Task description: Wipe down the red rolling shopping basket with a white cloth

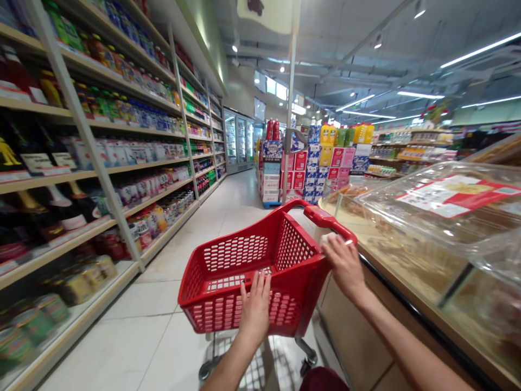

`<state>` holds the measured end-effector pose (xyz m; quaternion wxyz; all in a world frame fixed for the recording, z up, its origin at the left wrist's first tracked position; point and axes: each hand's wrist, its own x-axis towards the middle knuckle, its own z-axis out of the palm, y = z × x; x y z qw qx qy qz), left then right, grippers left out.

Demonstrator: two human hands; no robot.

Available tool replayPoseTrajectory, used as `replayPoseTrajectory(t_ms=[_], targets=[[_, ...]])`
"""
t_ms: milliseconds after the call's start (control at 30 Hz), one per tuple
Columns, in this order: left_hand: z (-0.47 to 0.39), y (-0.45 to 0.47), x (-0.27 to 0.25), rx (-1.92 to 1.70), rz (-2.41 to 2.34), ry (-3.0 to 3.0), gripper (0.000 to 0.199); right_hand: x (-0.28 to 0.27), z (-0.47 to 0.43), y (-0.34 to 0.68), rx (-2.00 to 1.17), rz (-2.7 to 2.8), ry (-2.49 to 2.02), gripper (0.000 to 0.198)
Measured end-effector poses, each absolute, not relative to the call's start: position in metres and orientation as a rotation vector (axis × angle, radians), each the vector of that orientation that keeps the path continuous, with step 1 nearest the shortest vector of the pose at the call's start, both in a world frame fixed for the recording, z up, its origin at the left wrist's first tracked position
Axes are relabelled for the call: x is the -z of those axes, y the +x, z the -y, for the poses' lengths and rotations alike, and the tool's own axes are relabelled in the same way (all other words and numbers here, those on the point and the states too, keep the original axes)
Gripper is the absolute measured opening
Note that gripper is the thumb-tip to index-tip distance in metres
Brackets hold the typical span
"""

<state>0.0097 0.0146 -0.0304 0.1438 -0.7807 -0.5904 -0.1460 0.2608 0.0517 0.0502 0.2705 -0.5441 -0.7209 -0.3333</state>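
Cart (291, 274), red and perforated, stands upright on the pale tiled floor (157, 342) near the middle of the scene; your left hand (255, 304) lies on its near rim, fingers stretched out and slightly apart; your right hand (344, 266) is at the near right end of the cart's handle (331, 220), fingers bent over it, though you cannot tell whether they close fully round it; just to the right of the cart runs a counter (407, 287), carrying a clear plastic box (407, 217) with a red and white label (468, 194); along the left, shelves (146, 164) hold bottles, cans and packets; farther off are stacked cartons (300, 176) topped with bottles, and far left of them, glass-door coolers (241, 140).
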Motion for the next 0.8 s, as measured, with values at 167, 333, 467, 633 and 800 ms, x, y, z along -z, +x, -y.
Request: replayPoseTrajectory(t_ms=[167,333,467,633,800], targets=[[-0.014,0.010,0.029,0.419,1.675,-2.223,0.066,-0.048,-0.052,0.259,0.925,1.877,-1.445,0.044],[-0.013,0.010,0.026,0.412,1.664,-2.232,0.063,-0.048,-0.048,0.251,0.907,1.991,-1.393,0.043],[-0.012,0.010,0.024,0.417,1.677,-2.247,0.063,-0.051,-0.049,0.251,0.921,1.829,-1.566,0.041],[-0.011,0.010,0.025,0.427,1.670,-2.246,0.063,-0.047,-0.048,0.248,0.885,2.102,-1.342,0.047],[-0.012,0.011,0.029,0.420,1.655,-2.215,0.066,-0.047,-0.049,0.257,0.904,1.795,-1.557,0.044]])
